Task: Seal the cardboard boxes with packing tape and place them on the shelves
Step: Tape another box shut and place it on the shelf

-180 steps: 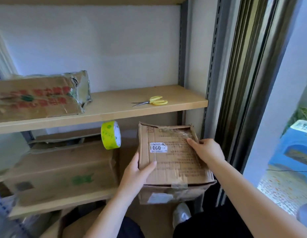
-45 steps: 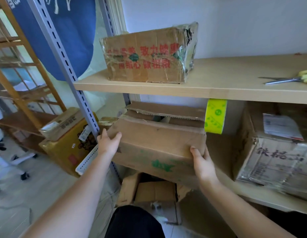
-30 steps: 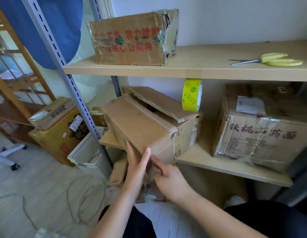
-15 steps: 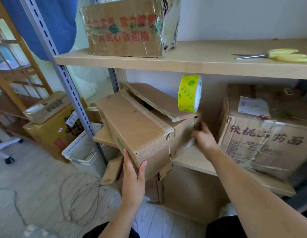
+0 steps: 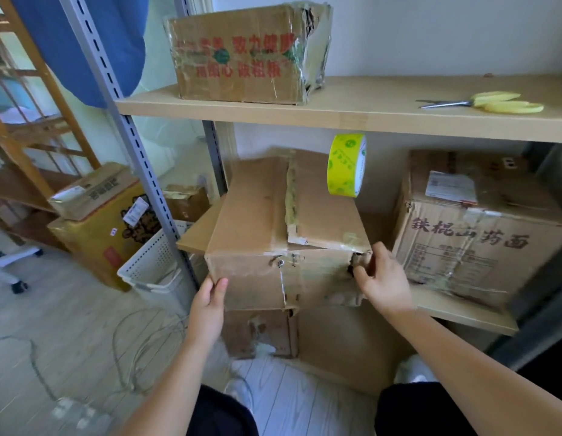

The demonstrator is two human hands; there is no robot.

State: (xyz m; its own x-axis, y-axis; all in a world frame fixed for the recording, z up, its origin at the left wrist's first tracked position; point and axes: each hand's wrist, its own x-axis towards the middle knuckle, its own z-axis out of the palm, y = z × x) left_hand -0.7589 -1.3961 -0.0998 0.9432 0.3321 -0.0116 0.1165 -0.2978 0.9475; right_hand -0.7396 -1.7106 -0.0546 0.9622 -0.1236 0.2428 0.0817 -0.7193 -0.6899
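Observation:
A worn plain cardboard box [image 5: 257, 221] juts out over the front of the lower shelf [image 5: 462, 313], its top flaps closed with a ragged middle seam. My left hand [image 5: 209, 305] holds its lower left front corner, fingers against the front face. My right hand [image 5: 382, 278] grips its torn right front corner. A yellow-green roll of packing tape [image 5: 347, 165] hangs under the upper shelf [image 5: 352, 116], just above the box's right flap. Yellow-handled scissors [image 5: 490, 102] lie on the upper shelf at the right.
A taped box with red print [image 5: 242, 58] stands on the upper shelf. A taped box with a label [image 5: 474, 234] fills the lower shelf's right side. More boxes [image 5: 264, 332] sit on the floor below. A white basket [image 5: 160, 265], yellow carton [image 5: 97, 221] and cable [image 5: 141, 347] lie left.
The plain box has turned so its short end faces me squarely. My left hand slid to its lower left corner and my right hand came forward to the right front corner.

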